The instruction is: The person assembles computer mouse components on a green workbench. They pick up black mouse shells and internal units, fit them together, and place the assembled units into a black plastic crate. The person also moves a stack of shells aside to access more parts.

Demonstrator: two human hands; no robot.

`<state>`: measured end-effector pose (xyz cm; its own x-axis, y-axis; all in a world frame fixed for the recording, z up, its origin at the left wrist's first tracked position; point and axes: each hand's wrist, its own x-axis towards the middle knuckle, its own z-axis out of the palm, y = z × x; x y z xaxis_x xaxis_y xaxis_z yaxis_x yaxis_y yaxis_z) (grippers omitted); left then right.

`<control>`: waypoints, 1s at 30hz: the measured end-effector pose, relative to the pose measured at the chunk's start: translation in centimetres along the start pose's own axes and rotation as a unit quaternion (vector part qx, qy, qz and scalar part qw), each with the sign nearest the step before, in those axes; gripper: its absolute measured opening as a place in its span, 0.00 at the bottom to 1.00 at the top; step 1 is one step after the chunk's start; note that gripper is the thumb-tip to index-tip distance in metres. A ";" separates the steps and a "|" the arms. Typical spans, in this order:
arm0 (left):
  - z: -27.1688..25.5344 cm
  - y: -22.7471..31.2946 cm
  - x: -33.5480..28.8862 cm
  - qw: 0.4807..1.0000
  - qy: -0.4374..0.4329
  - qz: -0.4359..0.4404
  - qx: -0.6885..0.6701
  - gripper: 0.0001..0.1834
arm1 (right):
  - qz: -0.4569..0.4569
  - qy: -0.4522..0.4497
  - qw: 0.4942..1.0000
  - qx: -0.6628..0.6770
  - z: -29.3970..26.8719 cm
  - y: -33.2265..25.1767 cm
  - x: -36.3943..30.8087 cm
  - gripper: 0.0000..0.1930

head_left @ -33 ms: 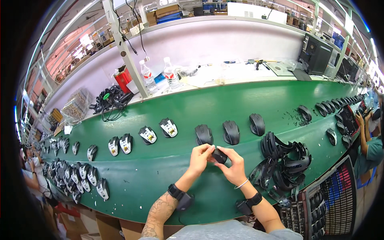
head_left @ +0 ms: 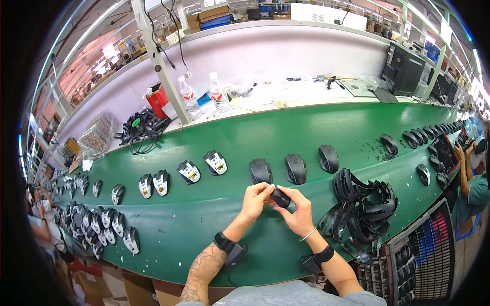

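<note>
Above the green bench, a black computer mouse [head_left: 280, 198] is between my two hands, partly covered by the fingers. My left hand [head_left: 255, 201] pinches its left end with thumb and fingertips. The fingers of my right hand [head_left: 298, 210] close round its right side. Just beyond, three black mice lie in a row: a left one [head_left: 260, 171], a middle one [head_left: 295, 169] and a right one [head_left: 328, 158]. Further left sit mice with white and yellow on top, among them a nearer one [head_left: 189, 172] and another one [head_left: 215, 162].
A heap of curved black plastic shells [head_left: 377, 208] lies right of my hands. Many mice are piled [head_left: 97, 224] at the left. A black grid rack [head_left: 426, 255] stands at the lower right. Two water bottles [head_left: 218, 94] stand on the back ledge. Another person's hands [head_left: 463, 155] work at far right.
</note>
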<state>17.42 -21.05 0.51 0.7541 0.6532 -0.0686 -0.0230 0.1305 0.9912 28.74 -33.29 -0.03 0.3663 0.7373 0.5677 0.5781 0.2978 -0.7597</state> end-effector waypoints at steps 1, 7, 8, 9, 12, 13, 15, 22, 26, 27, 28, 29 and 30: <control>-0.7 -0.2 0.5 0.999 -0.018 -0.015 -0.024 0.12 | 0.022 0.024 0.999 -0.005 0.3 -0.1 0.0 0.35; -8.4 0.2 6.4 0.748 0.380 0.158 0.520 0.38 | -0.013 0.125 0.988 -0.087 0.3 0.2 -0.1 0.26; -9.8 -0.4 7.3 0.722 0.411 0.078 0.551 0.48 | -0.018 0.110 0.988 -0.108 0.2 0.1 0.0 0.23; -11.6 -1.0 8.1 0.718 0.429 0.004 0.548 0.54 | -0.016 0.102 0.989 -0.106 0.2 0.2 0.0 0.22; -14.3 -2.1 9.8 0.715 0.424 -0.095 0.548 0.55 | -0.012 0.087 0.991 -0.100 0.2 0.7 -0.3 0.18; -14.6 -2.2 9.9 0.715 0.417 -0.097 0.552 0.53 | -0.010 0.085 0.991 -0.101 0.3 0.7 -0.4 0.17; -14.9 -2.4 10.3 0.736 0.393 -0.072 0.547 0.49 | -0.014 0.084 0.991 -0.106 0.3 0.7 -0.4 0.17; -9.1 -0.1 6.8 0.860 0.332 0.138 0.361 0.48 | 0.026 0.084 0.990 -0.112 -0.1 0.1 -0.6 0.25; -5.2 -0.9 2.8 0.969 0.140 -0.034 -0.199 0.22 | 0.003 0.099 0.990 -0.105 0.2 -0.1 -0.3 0.31; -4.2 -0.8 1.5 0.935 0.104 -0.097 -0.326 0.17 | -0.016 0.103 0.989 -0.106 0.4 -0.2 -0.2 0.32; -3.7 -1.3 0.7 0.927 0.099 -0.102 -0.346 0.16 | -0.036 0.105 0.988 -0.106 0.7 -0.3 -0.1 0.33; -3.0 -1.7 0.3 0.925 0.089 -0.091 -0.358 0.16 | -0.054 0.110 0.986 -0.111 0.7 -0.3 -0.1 0.34; -2.2 -1.6 -0.1 0.929 0.093 -0.087 -0.348 0.16 | -0.033 0.113 0.989 -0.090 0.9 -0.5 -0.3 0.34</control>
<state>15.99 -19.69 -1.35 0.6606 0.6867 -0.3034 -0.3797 0.6542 0.6541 27.68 -33.10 -0.06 0.4657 0.5591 0.6859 0.7192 0.2125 -0.6615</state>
